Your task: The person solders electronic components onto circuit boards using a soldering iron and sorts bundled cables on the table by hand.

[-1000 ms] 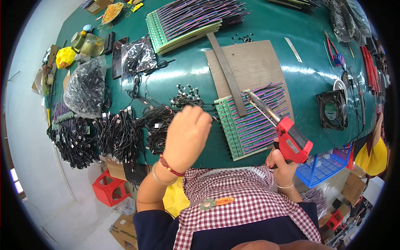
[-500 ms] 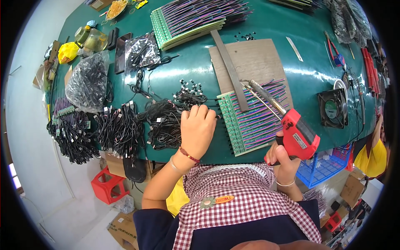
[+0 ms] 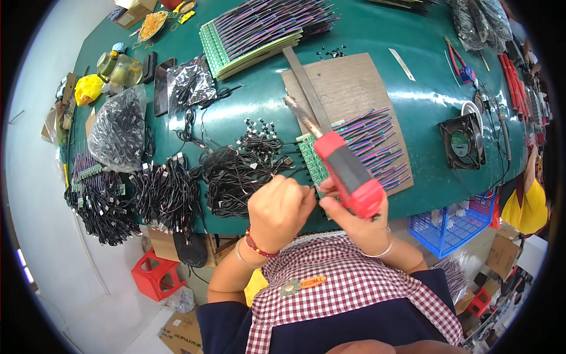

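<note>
My right hand (image 3: 361,227) grips a red and black soldering gun (image 3: 348,168), whose metal tip points up and left over the table. Beneath the gun lies a green circuit board panel (image 3: 311,162) with rows of purple and blue wires, partly hidden by it. My left hand (image 3: 278,209) is closed beside the panel's lower left edge, close to the right fingers; whatever its fingers pinch is hidden. To its left sits a heap of black cables (image 3: 227,183) with small plugs. A flat metal bar (image 3: 306,88) lies across the panel's upper edge and a brown board (image 3: 348,79).
More cable bundles (image 3: 168,192) hang at the table's front left edge. A stack of wired panels (image 3: 253,38) stands at the back. A black fan (image 3: 461,141) is on the right, above a blue basket (image 3: 451,230). A bagged cable pile (image 3: 119,130) lies left.
The soldering gun has swung left over the panel with my right hand, which now is near my left. My left hand has moved slightly down toward me. The whole view has shifted a little.
</note>
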Action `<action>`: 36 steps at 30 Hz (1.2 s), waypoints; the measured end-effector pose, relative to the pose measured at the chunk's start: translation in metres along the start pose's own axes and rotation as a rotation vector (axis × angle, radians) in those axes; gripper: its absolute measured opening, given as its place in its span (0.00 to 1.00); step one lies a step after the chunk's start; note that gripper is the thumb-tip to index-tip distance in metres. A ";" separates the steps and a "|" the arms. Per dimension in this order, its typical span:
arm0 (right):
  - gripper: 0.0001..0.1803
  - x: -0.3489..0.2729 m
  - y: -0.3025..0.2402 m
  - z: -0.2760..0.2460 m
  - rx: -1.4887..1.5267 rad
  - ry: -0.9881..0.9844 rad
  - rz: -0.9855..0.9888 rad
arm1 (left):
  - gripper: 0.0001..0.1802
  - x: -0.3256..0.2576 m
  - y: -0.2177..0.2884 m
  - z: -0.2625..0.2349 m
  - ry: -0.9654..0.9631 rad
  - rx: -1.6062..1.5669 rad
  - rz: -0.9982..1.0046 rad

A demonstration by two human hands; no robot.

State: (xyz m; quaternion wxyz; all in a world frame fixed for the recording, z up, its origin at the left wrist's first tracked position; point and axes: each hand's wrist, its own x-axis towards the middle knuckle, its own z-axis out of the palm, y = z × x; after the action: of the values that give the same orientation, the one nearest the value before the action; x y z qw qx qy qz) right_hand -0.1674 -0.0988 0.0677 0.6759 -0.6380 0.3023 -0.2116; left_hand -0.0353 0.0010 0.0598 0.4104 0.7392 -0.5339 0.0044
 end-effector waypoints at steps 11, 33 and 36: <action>0.17 0.018 -0.015 -0.005 0.346 -0.109 0.215 | 0.04 -0.003 0.009 -0.018 -0.324 -0.851 -0.589; 0.04 0.011 -0.009 -0.004 0.134 0.141 0.074 | 0.07 0.013 0.002 -0.005 -0.118 -0.183 -0.251; 0.22 0.002 -0.005 -0.029 0.150 0.168 0.196 | 0.06 0.019 -0.016 0.003 -0.156 -0.190 -0.387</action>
State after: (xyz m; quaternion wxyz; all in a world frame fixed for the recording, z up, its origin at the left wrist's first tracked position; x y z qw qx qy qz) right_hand -0.1846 -0.1221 0.0721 0.7112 -0.5333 0.4020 -0.2195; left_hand -0.0153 -0.0144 0.0566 0.4289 0.7839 -0.4103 -0.1822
